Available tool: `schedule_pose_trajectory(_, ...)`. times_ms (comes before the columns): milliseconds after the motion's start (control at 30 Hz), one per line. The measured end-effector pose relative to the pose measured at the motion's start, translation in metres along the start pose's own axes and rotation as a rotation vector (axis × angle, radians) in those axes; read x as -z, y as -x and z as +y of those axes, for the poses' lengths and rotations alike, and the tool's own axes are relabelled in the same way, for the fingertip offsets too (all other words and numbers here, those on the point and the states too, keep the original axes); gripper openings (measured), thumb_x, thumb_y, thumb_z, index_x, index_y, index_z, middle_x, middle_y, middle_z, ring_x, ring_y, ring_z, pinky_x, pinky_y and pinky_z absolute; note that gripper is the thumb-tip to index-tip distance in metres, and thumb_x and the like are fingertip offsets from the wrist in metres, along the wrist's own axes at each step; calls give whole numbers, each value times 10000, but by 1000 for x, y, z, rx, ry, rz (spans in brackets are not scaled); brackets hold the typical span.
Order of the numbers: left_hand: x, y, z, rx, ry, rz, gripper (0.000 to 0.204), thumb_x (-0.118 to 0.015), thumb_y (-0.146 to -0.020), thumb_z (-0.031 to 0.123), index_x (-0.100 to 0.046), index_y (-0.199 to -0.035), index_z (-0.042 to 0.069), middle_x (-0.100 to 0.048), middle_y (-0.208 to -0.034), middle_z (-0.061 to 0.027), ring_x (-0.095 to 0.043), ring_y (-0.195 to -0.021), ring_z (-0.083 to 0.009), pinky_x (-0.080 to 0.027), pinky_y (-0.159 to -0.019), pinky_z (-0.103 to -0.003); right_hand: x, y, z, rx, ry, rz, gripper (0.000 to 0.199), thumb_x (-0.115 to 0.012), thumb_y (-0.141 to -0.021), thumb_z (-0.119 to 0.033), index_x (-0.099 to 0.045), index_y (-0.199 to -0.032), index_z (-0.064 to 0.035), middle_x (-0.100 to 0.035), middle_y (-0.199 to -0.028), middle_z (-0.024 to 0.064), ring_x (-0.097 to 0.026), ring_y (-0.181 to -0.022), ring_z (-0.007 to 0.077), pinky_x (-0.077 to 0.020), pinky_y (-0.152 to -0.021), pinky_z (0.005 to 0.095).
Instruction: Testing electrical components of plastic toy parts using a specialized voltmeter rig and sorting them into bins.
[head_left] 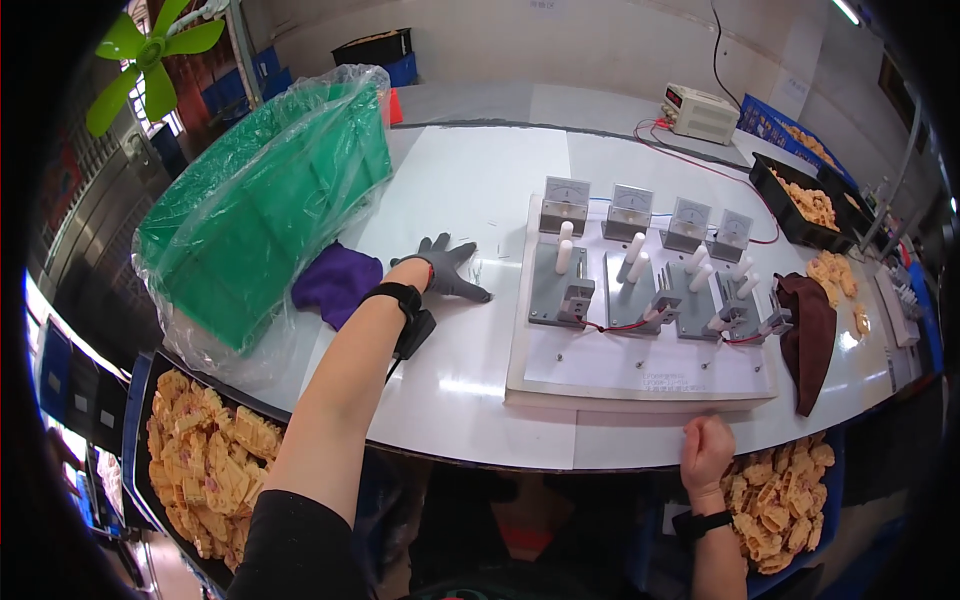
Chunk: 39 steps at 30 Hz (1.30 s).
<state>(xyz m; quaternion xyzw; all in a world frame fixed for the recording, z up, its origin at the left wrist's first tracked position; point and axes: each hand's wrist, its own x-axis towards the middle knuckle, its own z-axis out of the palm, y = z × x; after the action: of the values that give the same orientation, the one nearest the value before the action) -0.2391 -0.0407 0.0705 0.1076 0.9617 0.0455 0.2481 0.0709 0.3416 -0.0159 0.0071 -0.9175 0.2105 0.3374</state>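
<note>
My left hand (pixel 447 270), in a grey glove, lies on the white tabletop (pixel 470 370) with its fingers spread. Several thin, small metal pins (pixel 476 272) are scattered by its fingertips. A purple cloth (pixel 338 284) lies just left of that wrist. My right hand (pixel 708 447) is bare and closed in a fist at the table's front edge; its inside is hidden. Just beyond the fist stands a white test board (pixel 600 378), carrying several grey fixtures (pixel 628 290) with white-handled levers (pixel 637 265). Analog meters (pixel 566 196) line the back of the board.
A green crate (pixel 235 215) wrapped in clear plastic stands left. Blue bins of beige plastic parts (pixel 205 465) (pixel 780 505) flank me below the table. A brown cloth (pixel 806 340) hangs over the right edge. Further back are a power supply (pixel 700 113) and a black tray (pixel 805 205).
</note>
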Motion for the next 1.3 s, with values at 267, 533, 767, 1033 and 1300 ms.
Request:
schedule_pose_trajectory(267, -25, 34, 4, -39, 31, 100, 1203, -742, -569, 738, -241, -1549, 252, -151, -1621, -94, -99, -1509, -278, -175, -1140, -671, 1, -1, -1, 8, 18, 14, 163, -579, -871, -175, -575, -753, -62, -532, -686, 115, -539, -648, 334, -418, -613, 421)
schedule_pose_trajectory(533, -23, 31, 8, -12, 6, 89, 1211, -711, -602, 756, -206, -1566, 225, -121, -1619, -162, -86, -1501, -353, -225, -1151, -611, -1, -2, -4, -22, -6, 14, 122, -609, -849, -124, -577, -758, -49, -528, -690, 127, -534, -652, 341, -413, -617, 425)
schedule_pose_trajectory(767, -14, 13, 15, 21, 0, 99, 1276, -717, -558, 775, -155, -1575, 247, -123, -1626, -135, -100, -1498, -350, -217, -1129, -650, 1, -1, -6, -35, -3, 16, 139, -608, -851, -144, -574, -747, -57, -530, -683, 120, -535, -646, 341, -414, -611, 433)
schedule_pose_trajectory(1033, -22, 30, 7, -51, 52, 122, 1307, -749, -542, 752, -149, -1575, 222, -151, -1623, -128, -88, -1505, -344, -137, -1121, -696, 0, -1, -4, -6, 12, 40, 155, -609, -859, -164, -568, -750, -61, -537, -689, 116, -546, -658, 340, -425, -616, 428)
schedule_pose_trajectory(1300, -39, 55, 0, -57, -13, 145, 1223, -679, -596, 801, -198, -1564, 230, -117, -1628, -130, -59, -1510, -337, -139, -1131, -690, 0, -3, -5, -8, 9, 29, 150, -607, -868, -155, -570, -759, -59, -545, -700, 117, -553, -672, 341, -427, -625, 433)
